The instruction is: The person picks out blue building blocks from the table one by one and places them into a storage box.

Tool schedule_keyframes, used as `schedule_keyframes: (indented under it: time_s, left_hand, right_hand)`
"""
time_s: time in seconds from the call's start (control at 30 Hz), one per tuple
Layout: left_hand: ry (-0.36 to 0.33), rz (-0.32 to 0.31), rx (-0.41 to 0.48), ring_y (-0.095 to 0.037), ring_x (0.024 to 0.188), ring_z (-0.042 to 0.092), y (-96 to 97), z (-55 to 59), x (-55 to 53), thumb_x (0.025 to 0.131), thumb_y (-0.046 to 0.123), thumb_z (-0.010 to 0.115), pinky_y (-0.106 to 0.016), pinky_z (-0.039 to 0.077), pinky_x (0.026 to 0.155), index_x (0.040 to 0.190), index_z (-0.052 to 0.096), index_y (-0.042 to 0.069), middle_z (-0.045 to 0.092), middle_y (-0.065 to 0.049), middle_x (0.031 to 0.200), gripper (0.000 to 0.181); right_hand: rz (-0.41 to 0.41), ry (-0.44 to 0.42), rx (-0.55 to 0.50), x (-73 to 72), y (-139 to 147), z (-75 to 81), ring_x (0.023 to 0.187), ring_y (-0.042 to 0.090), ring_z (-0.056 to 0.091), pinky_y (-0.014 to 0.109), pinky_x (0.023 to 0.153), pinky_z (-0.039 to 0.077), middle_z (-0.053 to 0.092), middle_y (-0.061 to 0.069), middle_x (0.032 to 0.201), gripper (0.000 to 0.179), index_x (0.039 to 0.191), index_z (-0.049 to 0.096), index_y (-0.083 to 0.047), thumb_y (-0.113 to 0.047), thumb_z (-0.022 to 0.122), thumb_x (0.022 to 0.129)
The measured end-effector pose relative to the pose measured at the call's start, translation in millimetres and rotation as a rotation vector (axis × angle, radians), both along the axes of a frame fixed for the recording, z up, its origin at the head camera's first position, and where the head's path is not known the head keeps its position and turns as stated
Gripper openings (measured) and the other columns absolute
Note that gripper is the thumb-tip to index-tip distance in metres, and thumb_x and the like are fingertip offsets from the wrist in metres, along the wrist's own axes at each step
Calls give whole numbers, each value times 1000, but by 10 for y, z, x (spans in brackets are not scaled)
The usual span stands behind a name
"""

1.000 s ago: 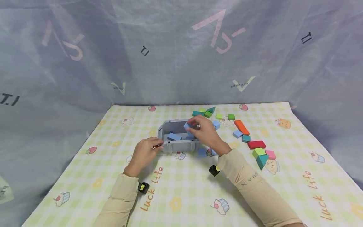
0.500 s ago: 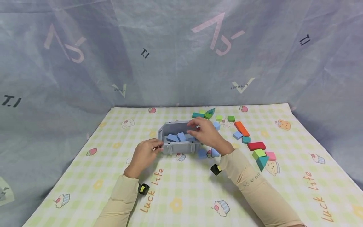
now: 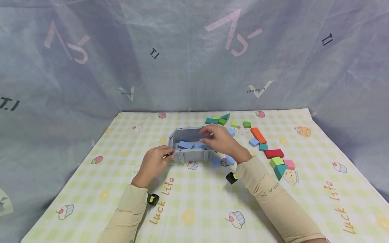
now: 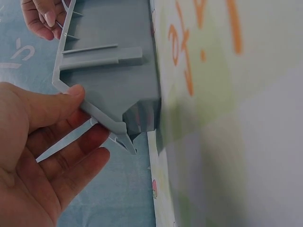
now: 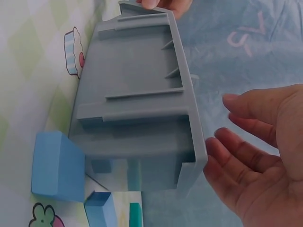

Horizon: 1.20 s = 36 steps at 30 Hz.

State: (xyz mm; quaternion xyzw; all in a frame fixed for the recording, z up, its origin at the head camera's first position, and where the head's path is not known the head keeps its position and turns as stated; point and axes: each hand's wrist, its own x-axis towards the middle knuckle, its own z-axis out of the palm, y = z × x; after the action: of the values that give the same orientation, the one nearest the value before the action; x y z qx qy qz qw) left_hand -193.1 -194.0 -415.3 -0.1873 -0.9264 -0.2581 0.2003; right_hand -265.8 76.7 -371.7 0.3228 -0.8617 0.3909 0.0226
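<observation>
A grey plastic storage bin (image 3: pixel 192 156) stands on the table with several light blue blocks (image 3: pixel 184 145) lying inside. My left hand (image 3: pixel 154 164) pinches the rim at the bin's left front corner; the left wrist view shows the thumb (image 4: pixel 73 93) on the rim and the fingers on its other side. Over the bin's right end hovers my right hand (image 3: pixel 222 139), thumb and fingers parted with nothing between them. In the right wrist view that hand (image 5: pixel 265 146) is beside the rim. It hides part of the bin's right side in the head view.
Two light blue blocks (image 3: pixel 216 162) lie just in front of the bin's right end. Farther right are an orange block (image 3: pixel 258 135), a red block (image 3: pixel 274 154), a pink block (image 3: pixel 289 164) and a teal triangle (image 3: pixel 280 171). Several green and teal blocks (image 3: pixel 211 120) lie behind.
My right hand has let go of a light blue block, which dropped into the bin and now lies flatter beside another. My left hand has kept its place on the rim.
</observation>
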Motion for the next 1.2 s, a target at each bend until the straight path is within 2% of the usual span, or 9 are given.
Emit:
schedule_keyframes:
  time_s: [0.23,0.6,0.77,0.93,1.07,1.2]
  left_hand:
    - [-19,7,5,-17,82,70,-5,-2,16,85,9,79,-36,55,70,106,78,7,74,-1,101,21]
    - [-16,11,2,-17,83,70,-8,11,1,86,10,79,-36,55,71,107,78,7,74,-1,101,21]
    - [-19,13,3,-18,82,70,-3,19,4,86,9,79,-37,55,70,107,78,7,74,-1,101,22]
    - [-21,15,6,-18,82,70,2,17,0,85,9,79,-37,55,71,107,78,6,75,-1,101,22]
    - [-22,11,7,-17,82,70,10,23,1,86,9,79,-37,55,71,107,78,6,74,-1,101,21]
    - [-23,12,5,-18,82,70,15,24,-3,86,9,79,-37,55,71,107,78,6,75,-1,101,22]
  right_hand:
    - [2,6,-6,-51,115,68,109,26,60,44,93,52,64,9,120,28,120,67,-7,-17,70,95]
    - [-162,37,23,-263,476,181,111,31,59,46,90,52,61,11,126,29,122,66,-9,-18,70,95]
    - [-219,-7,80,-367,621,128,113,36,59,50,92,50,60,15,127,35,125,64,-6,-17,71,93]
    - [-232,-73,154,-428,671,56,109,37,59,49,90,50,61,18,127,36,124,64,-3,-17,73,92]
    - [-231,-135,211,-467,687,-36,107,35,59,49,92,50,62,21,127,34,123,65,-3,-16,71,92]
    - [-196,-189,274,-489,662,-158,108,32,60,49,95,49,63,18,125,37,124,64,-2,-16,71,91]
